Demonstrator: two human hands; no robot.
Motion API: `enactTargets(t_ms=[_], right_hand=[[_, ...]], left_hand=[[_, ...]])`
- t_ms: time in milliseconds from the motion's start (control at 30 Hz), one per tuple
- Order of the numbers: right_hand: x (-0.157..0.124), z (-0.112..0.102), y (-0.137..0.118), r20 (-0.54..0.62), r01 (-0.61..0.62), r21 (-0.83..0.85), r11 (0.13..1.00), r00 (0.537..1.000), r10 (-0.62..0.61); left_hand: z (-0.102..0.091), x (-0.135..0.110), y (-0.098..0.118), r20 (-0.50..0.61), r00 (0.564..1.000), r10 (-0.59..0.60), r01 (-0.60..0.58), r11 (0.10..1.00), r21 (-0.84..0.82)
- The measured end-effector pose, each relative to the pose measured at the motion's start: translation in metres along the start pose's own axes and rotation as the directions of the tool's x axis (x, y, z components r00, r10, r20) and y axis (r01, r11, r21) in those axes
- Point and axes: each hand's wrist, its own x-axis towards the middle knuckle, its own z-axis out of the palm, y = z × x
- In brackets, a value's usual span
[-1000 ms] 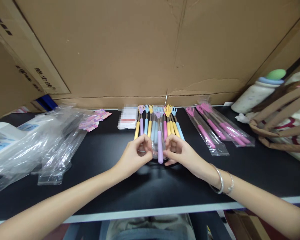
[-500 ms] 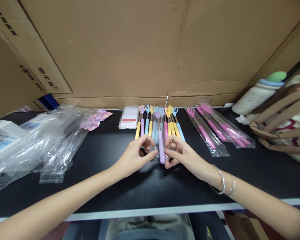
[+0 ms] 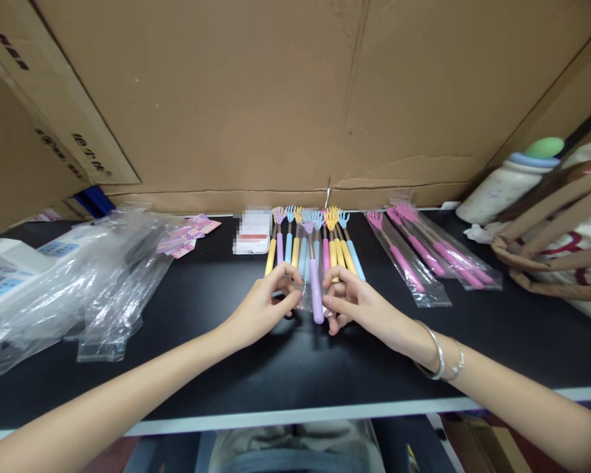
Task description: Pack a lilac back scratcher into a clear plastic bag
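A purple back scratcher [image 3: 316,292] with a hand-shaped head points away from me in the middle of the table. Around its handle shows a clear plastic bag [image 3: 304,303], hard to make out. On the left of the handle, my left hand [image 3: 270,299] has thumb and fingertips pinched at the bag's edge. Opposite it, my right hand [image 3: 352,299] pinches the bag's other side close to the handle, its lower fingers curled. Just beyond my fingers lie several yellow, blue, purple and pink back scratchers [image 3: 349,253] in a row.
Bagged pink back scratchers [image 3: 423,256] lie at right, near a white bottle [image 3: 502,187] and a brown-strapped bag [image 3: 561,243]. Clear plastic bags [image 3: 113,289] are heaped at left beside a white machine [image 3: 4,269]. Pink cards [image 3: 190,235] and a blurred phone-like object [image 3: 253,230] sit behind.
My left thumb has lifted slightly and drawn a little away from the purple handle. My right hand and the back scratchers stay nearly in place.
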Motion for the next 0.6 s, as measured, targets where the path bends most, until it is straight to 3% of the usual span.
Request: enactTargets(t_ms=[333,600], right_hand=[[0.0018,-0.0074,0.0042,0.041,0.054,-0.043,0.998,0.998,-0.053],[0.0003,-0.0074,0.0076,0.068,0.153,-0.277,0.948,0.988,-0.140]], left_hand=[[-0.0021,-0.0010,0.0050,0.080,0.996,0.039,-0.037,0.999,-0.027],[-0.0023,-0.0011,0.0046,0.093,0.995,0.022,-0.019,0.999,-0.031]])
